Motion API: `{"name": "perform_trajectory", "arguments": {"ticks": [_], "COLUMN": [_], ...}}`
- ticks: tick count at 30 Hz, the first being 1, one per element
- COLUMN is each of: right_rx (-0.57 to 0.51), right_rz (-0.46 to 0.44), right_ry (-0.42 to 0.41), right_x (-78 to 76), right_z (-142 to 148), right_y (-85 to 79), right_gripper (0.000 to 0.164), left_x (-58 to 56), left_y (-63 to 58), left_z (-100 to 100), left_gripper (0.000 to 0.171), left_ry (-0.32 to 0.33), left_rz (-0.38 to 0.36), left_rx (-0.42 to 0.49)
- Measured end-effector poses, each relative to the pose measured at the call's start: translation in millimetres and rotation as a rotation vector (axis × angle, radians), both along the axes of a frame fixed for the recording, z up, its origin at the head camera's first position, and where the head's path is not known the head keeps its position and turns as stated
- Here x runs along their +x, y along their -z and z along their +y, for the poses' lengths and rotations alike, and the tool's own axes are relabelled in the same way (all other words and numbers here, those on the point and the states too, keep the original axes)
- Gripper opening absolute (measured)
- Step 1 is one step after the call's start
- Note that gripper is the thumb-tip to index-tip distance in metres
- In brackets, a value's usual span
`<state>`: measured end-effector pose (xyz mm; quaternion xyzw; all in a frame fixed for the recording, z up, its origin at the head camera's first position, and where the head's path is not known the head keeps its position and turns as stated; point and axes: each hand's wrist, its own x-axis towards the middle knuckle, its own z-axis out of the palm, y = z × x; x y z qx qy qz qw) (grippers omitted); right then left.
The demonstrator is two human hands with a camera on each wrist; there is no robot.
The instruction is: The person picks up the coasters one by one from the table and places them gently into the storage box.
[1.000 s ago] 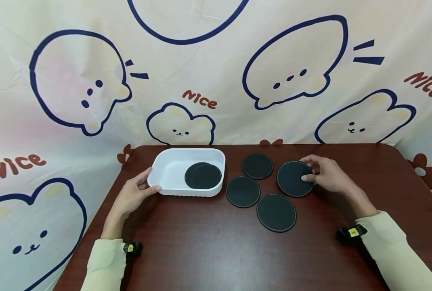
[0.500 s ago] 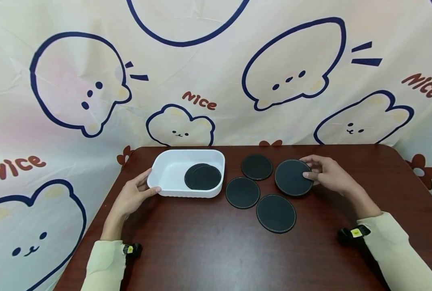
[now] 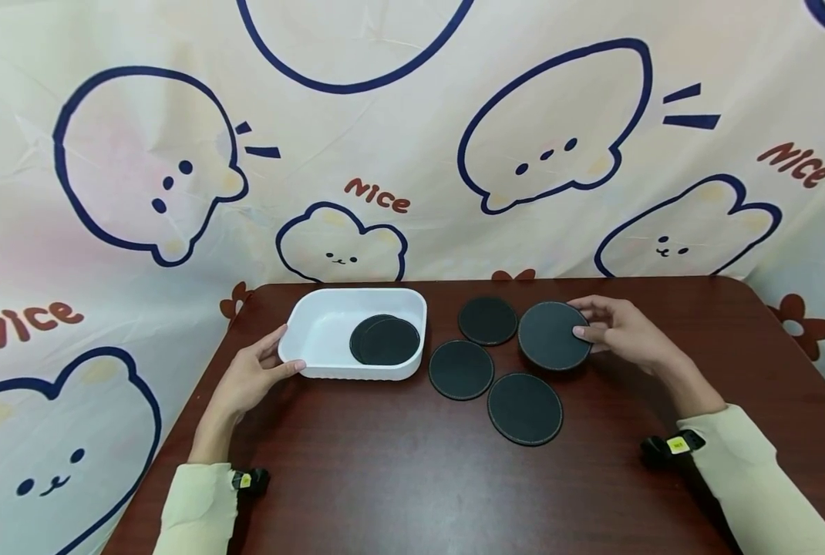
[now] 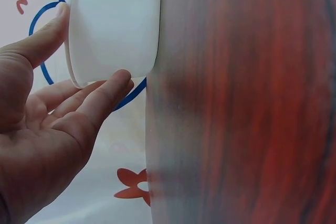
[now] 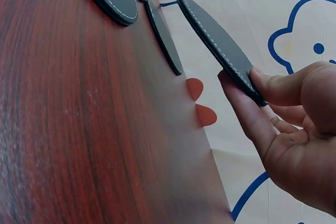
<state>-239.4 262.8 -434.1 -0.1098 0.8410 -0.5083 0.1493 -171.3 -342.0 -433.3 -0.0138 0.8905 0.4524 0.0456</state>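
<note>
Right hand [image 3: 624, 330] pinches a black coaster [image 3: 551, 336], just lifted off the table [image 3: 399, 462]; left hand [image 3: 251, 378] grips a white tray [image 3: 318, 331].
Its pickup seems done; three coasters [image 3: 461, 370] lie right of the tray, two coasters [image 3: 389, 341] overlap inside.

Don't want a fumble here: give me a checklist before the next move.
1. Right grip on held coaster: ok, pinched at its edge.
2. Held coaster off table: ok, per right wrist view.
3. Left grip on white tray: ok, at its left end.
4. Bare space in white tray: ok, left end.
5. Low path to white tray clear: not ok, loose coaster lies between.
6. Number in white tray: cannot tell; two overlapping coasters show.
</note>
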Motion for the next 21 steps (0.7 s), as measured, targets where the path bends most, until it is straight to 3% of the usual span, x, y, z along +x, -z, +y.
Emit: {"name": "perform_trajectory", "arguments": {"ticks": [21], "right_rx": [-0.068], "right_rz": [-0.037], "right_ry": [0.021], "right_x": [0.0], "right_z": [-7.8], "right_y": [-3.2], "right_gripper": [0.059], "left_x": [1.2], "left_y": [-0.5], "left_z": [1.1], "left_gripper": [0.092], "left_ry": [-0.004], "left_rz": [0.007], "left_rx": [0.005]}}
